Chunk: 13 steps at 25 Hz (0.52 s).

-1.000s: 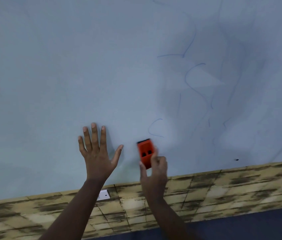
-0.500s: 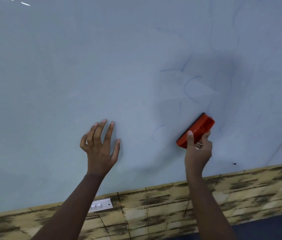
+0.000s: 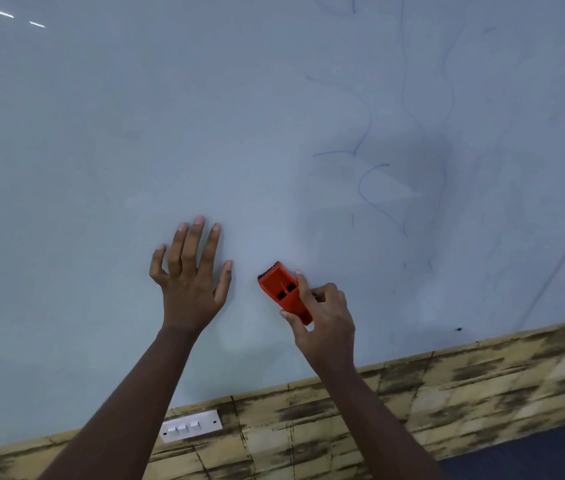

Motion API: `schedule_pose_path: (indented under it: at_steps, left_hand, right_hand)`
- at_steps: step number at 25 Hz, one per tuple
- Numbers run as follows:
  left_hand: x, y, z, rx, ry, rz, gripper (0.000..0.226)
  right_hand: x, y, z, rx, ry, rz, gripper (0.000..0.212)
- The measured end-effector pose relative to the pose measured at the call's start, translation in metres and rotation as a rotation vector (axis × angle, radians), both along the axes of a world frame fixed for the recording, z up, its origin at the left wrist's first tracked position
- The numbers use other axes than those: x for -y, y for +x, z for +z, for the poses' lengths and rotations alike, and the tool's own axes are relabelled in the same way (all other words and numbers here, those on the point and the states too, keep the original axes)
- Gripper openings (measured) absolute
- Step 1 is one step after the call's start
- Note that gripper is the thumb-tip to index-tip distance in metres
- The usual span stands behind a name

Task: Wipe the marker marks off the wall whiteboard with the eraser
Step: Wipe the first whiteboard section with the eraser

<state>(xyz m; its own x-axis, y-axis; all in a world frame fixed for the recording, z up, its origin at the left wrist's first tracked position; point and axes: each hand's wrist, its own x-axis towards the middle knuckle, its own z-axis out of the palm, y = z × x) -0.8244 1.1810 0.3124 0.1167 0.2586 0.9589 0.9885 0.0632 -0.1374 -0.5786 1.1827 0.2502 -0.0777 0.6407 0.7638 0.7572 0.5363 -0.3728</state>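
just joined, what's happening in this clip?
A person is wiping a wall whiteboard. The right hand grips an orange eraser against the board's lower part; the left hand lies open, fingers spread, beside it. Thin blue marker marks remain above and right of the eraser.

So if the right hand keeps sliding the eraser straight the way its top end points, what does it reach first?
Probably nothing but bare whiteboard: the eraser in the right hand points up-left, just clear of the left hand.
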Motion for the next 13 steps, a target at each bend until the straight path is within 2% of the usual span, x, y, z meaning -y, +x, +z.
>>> schedule_pose_path:
  at_steps: [3, 5, 7, 11, 13]
  left_hand:
    - [-0.003, -0.007, -0.006, -0.049, 0.012, 0.027, 0.068]
    - [-0.005, -0.010, -0.008, -0.073, 0.026, 0.047, 0.069]
    - [-0.007, -0.011, -0.008, -0.078, 0.037, 0.048, 0.068]
    - [-0.009, -0.012, -0.011, -0.098, 0.045, 0.047, 0.068]
    - [-0.009, -0.012, -0.011, -0.091, 0.047, 0.047, 0.068]
  right_hand:
    - [-0.009, 0.015, 0.013, 0.045, 0.052, 0.014, 0.077]
    - [-0.016, 0.027, 0.022, -0.006, 0.044, -0.002, 0.075]
    - [-0.022, 0.040, 0.028, -0.200, -0.033, -0.019, 0.075]
    - [-0.032, 0.061, 0.023, -0.762, -0.141, 0.072, 0.076]
    - [-0.032, 0.067, 0.014, -0.977, -0.215, 0.018, 0.072]
